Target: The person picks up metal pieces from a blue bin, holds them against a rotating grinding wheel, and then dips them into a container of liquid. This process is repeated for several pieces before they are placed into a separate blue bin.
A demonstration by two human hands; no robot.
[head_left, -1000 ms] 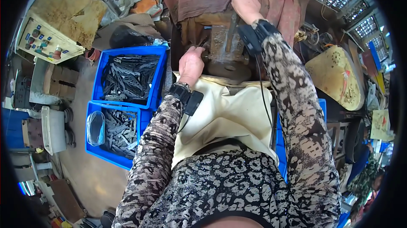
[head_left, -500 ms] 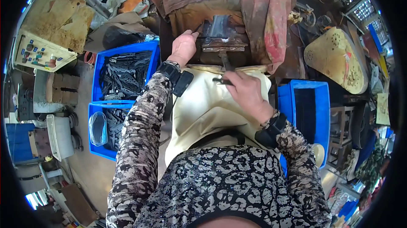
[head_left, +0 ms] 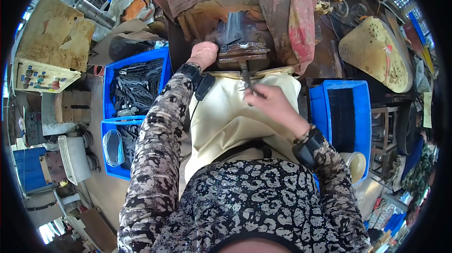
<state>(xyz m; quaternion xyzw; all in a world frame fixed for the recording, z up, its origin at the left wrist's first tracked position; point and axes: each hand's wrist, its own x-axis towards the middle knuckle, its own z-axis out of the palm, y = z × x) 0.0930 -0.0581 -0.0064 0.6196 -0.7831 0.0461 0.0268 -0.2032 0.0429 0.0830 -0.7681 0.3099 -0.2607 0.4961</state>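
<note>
In front of me a worn metal clamp (head_left: 243, 54) sits in the cloth-draped machine, with a dark handle (head_left: 245, 74) sticking out toward me. My right hand (head_left: 275, 104) is closed around the near end of this handle. To the clamp's left, my left hand (head_left: 204, 55) is curled shut beside the machine opening; whatever its fingers hold is hidden. Pale streaks (head_left: 234, 27) show above a dark block behind the clamp. A cream apron (head_left: 230, 112) covers my lap, just below both hands.
Blue crates (head_left: 108, 88) on the left hold many flat black metal parts (head_left: 136, 83). On the right stands another blue crate (head_left: 366, 126), a pale cup (head_left: 356, 166) at its near end. Stained cloth (head_left: 301, 22) hangs over the machine. A control box (head_left: 42, 76) stands far left.
My left hand has dropped slightly toward me, and the thin dark piece at its fingertips no longer shows. My right hand has shifted a little; the small dark piece in its fingers is out of sight.
</note>
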